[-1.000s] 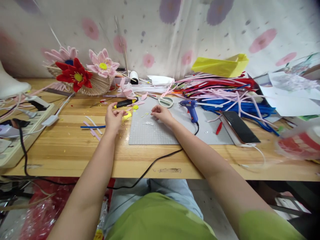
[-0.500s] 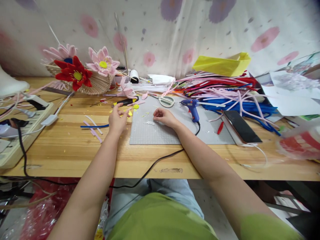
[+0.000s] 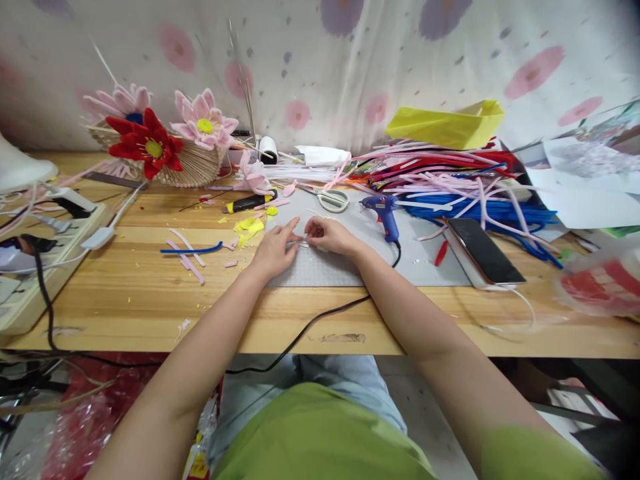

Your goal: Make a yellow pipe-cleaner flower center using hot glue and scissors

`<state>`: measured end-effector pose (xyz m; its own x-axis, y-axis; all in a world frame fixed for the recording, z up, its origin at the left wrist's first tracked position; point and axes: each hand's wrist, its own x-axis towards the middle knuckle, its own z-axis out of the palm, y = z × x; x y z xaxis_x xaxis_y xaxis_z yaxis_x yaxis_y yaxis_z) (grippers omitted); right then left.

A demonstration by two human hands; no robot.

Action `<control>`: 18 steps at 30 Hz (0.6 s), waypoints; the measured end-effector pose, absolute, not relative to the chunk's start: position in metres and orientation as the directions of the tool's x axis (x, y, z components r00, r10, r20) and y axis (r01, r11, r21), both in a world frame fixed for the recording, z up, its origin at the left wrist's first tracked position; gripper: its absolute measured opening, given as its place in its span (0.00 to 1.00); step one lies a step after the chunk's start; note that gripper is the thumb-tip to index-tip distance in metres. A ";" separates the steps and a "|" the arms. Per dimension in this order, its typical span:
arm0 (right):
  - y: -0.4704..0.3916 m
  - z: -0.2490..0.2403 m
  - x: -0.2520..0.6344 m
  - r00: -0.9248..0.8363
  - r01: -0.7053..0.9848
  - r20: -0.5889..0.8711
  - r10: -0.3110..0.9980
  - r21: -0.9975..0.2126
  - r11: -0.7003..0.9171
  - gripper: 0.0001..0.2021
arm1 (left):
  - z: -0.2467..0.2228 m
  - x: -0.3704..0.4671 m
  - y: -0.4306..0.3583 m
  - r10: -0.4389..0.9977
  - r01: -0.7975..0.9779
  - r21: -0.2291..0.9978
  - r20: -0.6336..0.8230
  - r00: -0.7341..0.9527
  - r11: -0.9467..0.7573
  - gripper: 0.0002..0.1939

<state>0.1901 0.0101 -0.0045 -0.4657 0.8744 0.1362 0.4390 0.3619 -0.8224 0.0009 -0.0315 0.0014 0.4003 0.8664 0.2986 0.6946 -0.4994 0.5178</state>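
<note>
My left hand (image 3: 275, 251) is over the left part of the grey cutting mat (image 3: 345, 270), its fingers stretched and apart, close to the fingertips of my right hand. My right hand (image 3: 329, 235) rests on the mat with thumb and fingers pressed together; whatever is between them is too small to make out. Thin white pieces (image 3: 303, 245) lie between the two hands, partly covered. Beyond the right hand lie scissors (image 3: 333, 200) with pale handles. To its right is a blue glue gun (image 3: 385, 215), its black cord trailing under my right forearm.
Yellow scraps (image 3: 248, 230), a black-and-yellow utility knife (image 3: 250, 203) and a blue pipe cleaner (image 3: 193, 251) lie left of the mat. Fuzzy flowers (image 3: 154, 150) stand behind on the left. Bundled pipe cleaners (image 3: 450, 180) and a phone (image 3: 484, 251) are on the right.
My left hand has moved right, from above the yellow scraps to beside my right hand. The scraps and knife are now uncovered. My right hand has stayed nearly in place.
</note>
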 end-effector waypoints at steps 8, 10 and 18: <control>0.011 -0.005 0.192 -0.494 0.380 0.121 0.861 -0.861 0.339 0.09 | -0.001 -0.003 -0.031 0.881 0.707 0.526 0.276 0.384 -0.473 0.33; 0.011 -0.004 0.192 -0.499 0.390 0.117 0.859 -0.855 0.343 0.10 | 0.000 -0.003 -0.031 0.881 0.704 0.529 0.280 0.381 -0.473 0.33; 0.009 0.003 0.194 -0.450 0.377 0.079 0.890 -0.886 0.269 0.12 | -0.001 -0.003 -0.031 0.882 0.712 0.520 0.282 0.378 -0.471 0.34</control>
